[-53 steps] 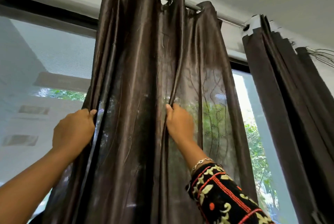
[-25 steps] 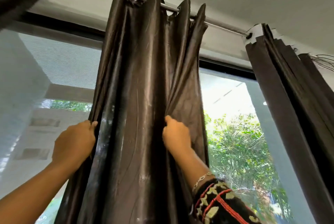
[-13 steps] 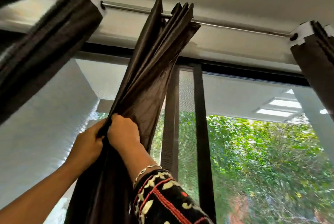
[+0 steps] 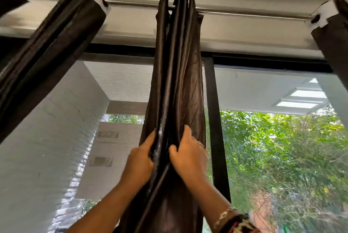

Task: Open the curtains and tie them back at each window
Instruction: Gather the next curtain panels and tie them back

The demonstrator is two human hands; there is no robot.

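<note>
Head view, item one?
— One brown curtain (image 4: 177,82), bunched midway along the rod (image 4: 244,13), hanging between both hands.
— Hands?
— The left hand (image 4: 139,163) grips its left folds; the right hand (image 4: 190,159) grips the right folds.

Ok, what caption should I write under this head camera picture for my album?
Left hand and right hand grip the shiny dark brown curtain, bunched in folds on the silver metal rod.

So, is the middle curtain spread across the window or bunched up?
Bunched: the curtain hangs in tight pleats on the rod, left hand and right hand gripping the folds, window showing either side.
</note>
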